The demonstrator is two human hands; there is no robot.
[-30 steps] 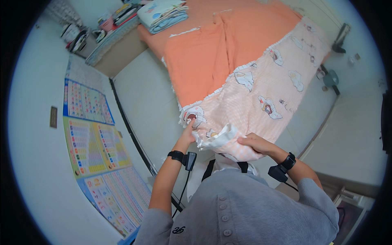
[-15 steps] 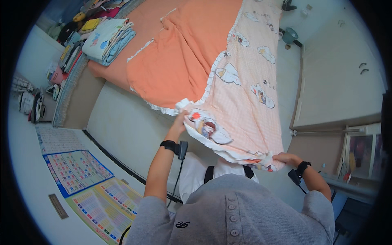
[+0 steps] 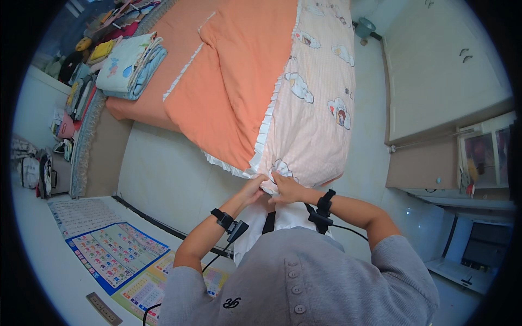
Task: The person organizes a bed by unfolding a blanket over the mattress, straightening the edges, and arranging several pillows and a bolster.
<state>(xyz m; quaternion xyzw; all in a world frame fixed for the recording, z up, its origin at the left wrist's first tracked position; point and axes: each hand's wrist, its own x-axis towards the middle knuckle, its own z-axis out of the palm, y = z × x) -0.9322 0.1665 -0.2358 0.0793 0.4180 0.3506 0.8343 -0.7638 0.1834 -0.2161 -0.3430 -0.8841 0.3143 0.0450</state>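
Observation:
A large quilt cover lies over the bed, its pale pink side printed with cloud-shaped cartoons. Its plain orange side shows to the left, bordered by a white ruffle. At the near corner my left hand is closed on the edge of the cover beside the ruffle. Right beside it, my right hand also grips the bunched fabric, thumb and fingers pinched together. The two hands almost touch, and folds of cloth gather between them. The fingertips are partly hidden in the cloth.
Folded blankets sit stacked on the bed's left side, next to a shelf edge with clothes and small items. Printed charts hang on the wall at lower left. White cabinets stand at right, and a grey-green bin stands far back.
My right hand has moved left from the cover's right corner to meet my left hand. The near edge, formerly stretched between them, is now bunched together. The view has shifted slightly.

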